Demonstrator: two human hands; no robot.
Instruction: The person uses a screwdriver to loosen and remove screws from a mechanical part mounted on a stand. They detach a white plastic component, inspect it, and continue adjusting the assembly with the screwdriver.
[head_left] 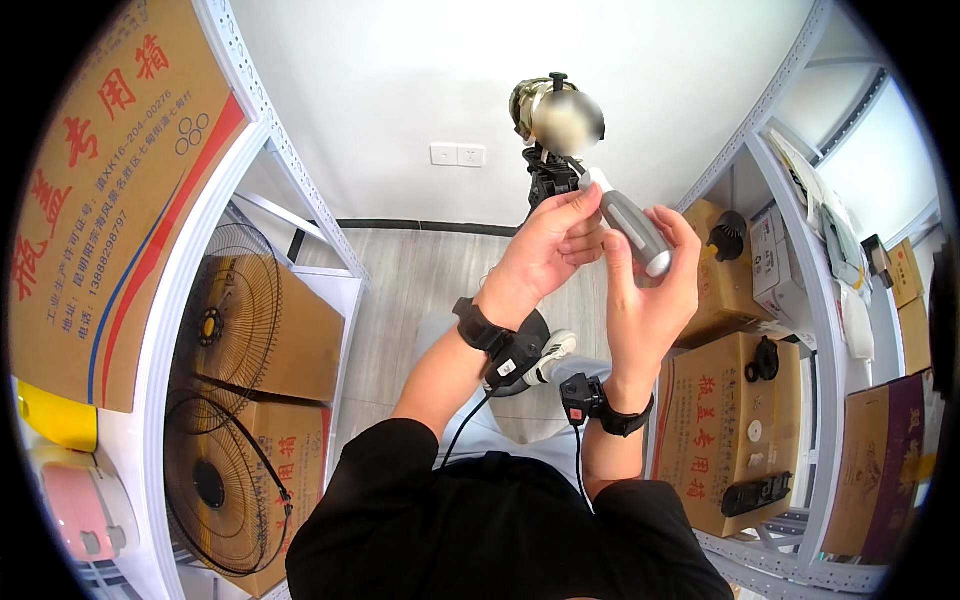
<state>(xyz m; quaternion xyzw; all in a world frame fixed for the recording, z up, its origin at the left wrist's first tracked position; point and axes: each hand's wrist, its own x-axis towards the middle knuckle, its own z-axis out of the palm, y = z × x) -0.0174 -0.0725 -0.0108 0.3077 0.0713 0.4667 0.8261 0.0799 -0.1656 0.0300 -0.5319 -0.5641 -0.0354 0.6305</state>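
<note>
A grey and white handle-shaped tool (634, 226) is held up in front of my chest, slanting down to the right. My left hand (550, 240) pinches its white upper end between thumb and curled fingers. Around the lower, rounded end, my right hand (655, 285) is closed, with the thumb on the near side and the fingers on the far side. The tool's exact kind does not show. Just beyond it stands a round pale object (566, 122) with a camouflage cover, on a black stand (550, 178); its front is blurred.
Metal shelving (270, 140) rises on my left, with a large cardboard carton (110, 300), black wire fan grilles (225, 490) and a pink-and-white appliance (85, 510). Right-hand shelving (800, 240) stands beside a carton (725, 400) bearing black parts. A white wall socket (457, 155) is ahead.
</note>
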